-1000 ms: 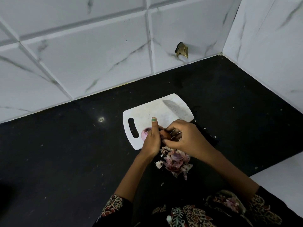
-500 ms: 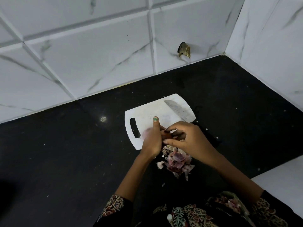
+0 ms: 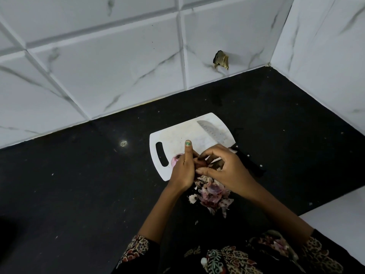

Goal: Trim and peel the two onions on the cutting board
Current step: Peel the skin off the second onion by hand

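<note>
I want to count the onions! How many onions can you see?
2. One peeled pinkish onion lies on the cutting board, left of the left hand. The other onion is held between both hands, mostly hidden by the right hand.

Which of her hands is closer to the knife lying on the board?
The right hand: it sits just below the knife blade, almost at its handle end. The left hand is farther off, toward the board's slotted end.
</note>
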A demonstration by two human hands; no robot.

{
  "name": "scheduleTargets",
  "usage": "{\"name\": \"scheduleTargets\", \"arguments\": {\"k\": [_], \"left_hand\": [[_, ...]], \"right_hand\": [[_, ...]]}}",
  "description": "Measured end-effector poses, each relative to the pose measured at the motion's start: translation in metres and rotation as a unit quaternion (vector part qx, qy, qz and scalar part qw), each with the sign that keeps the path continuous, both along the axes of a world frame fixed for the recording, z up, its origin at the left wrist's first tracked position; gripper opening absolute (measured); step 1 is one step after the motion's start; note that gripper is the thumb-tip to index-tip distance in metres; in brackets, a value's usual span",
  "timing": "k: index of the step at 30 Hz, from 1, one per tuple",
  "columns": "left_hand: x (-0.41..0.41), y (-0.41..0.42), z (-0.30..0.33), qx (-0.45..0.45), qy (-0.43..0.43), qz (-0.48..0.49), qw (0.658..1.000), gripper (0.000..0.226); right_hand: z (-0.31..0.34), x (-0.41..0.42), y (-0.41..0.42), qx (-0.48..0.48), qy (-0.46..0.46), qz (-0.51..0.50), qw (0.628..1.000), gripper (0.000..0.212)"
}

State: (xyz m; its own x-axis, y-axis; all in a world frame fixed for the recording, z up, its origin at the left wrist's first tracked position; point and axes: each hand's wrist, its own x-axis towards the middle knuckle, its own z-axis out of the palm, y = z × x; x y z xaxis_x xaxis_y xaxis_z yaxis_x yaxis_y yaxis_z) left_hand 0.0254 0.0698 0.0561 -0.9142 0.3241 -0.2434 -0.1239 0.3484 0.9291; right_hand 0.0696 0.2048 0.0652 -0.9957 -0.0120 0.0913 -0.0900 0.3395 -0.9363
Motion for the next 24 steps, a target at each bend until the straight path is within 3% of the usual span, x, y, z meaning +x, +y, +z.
{"name": "scheduleTargets", "arguments": {"k": [8,12,14,17,21,24], "left_hand": [[-0.002,0.001,0.003,0.004,0.036,-0.031,0.999,0.071],[0.000,0.003,0.005,0.026,0.045,-0.051,0.997,0.078],[0.002,0.004,0.004,0.041,0.030,-0.033,0.998,0.070],[0.002,0.003,0.002,0.060,0.000,0.013,0.998,0.063],[0.001,0.004,0.003,0.078,-0.015,0.046,0.996,0.068],[0.003,0.007,0.004,0.095,0.002,0.033,0.995,0.077]], "right_hand": [[-0.004,-0.006,-0.005,0.013,0.021,-0.042,0.999,0.010],[-0.011,-0.011,0.000,0.000,0.005,-0.153,0.988,0.005],[-0.014,-0.012,0.007,0.044,-0.008,-0.176,0.983,0.009],[-0.014,-0.010,0.013,0.087,-0.032,-0.119,0.989,0.023],[-0.002,0.000,0.007,-0.041,-0.044,-0.065,0.996,0.005],[-0.004,0.003,0.004,-0.003,-0.017,-0.042,0.999,0.015]]}}
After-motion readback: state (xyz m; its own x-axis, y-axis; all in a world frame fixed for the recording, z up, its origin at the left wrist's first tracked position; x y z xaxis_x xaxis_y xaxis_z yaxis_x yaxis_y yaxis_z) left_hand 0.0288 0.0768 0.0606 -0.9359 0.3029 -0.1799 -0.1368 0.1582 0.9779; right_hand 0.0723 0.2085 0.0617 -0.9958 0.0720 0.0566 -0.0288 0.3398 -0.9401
